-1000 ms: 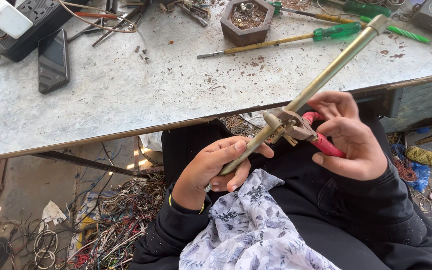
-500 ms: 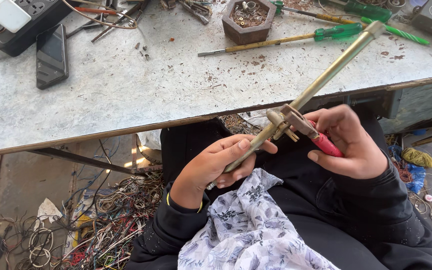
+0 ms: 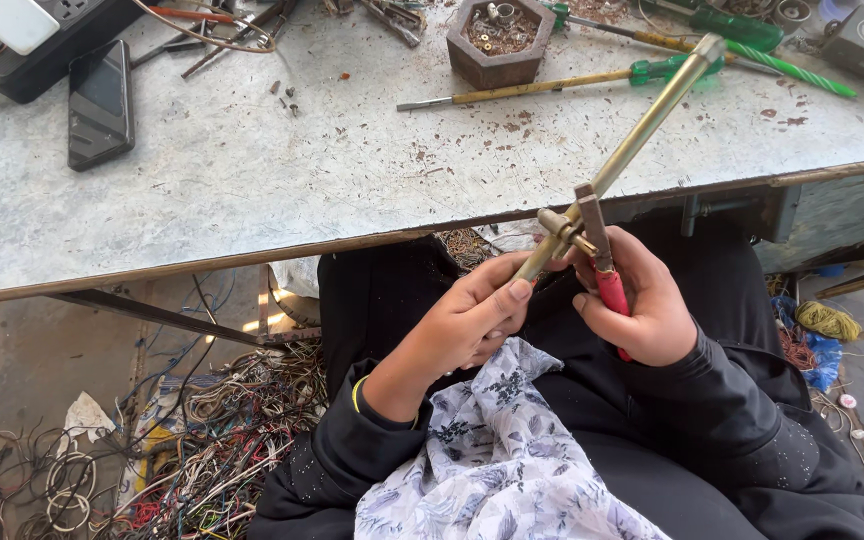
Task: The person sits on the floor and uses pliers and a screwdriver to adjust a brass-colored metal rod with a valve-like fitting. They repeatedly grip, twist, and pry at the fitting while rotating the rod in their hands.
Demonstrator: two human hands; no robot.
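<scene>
In the middle of the frame I see the left hand (image 3: 467,325) closed around the lower end of a long brass-coloured metal rod (image 3: 642,125), which rises slanting toward the upper right, its far end over the edge of the grey worktable (image 3: 252,190). The right hand (image 3: 642,305) is closed on the red handles of a pair of pliers (image 3: 602,255), and the pliers' nose bites a small fitting (image 3: 560,228) on the rod, just above the left fingers.

I judge the rod to be stiff and rather heavy for its thickness, with smooth metal that can slip or turn in the palm. So the best place to hold it is low, near the fitting, where the left hand is now. The fitting looks small and easy to lose.

On the table, at the top of the frame, lie green-handled screwdrivers (image 3: 552,85), a hexagonal pot of small parts (image 3: 500,38), and at the upper left a dark phone (image 3: 100,102). In the lower left, a heap of tangled wires (image 3: 192,440) covers the floor.
</scene>
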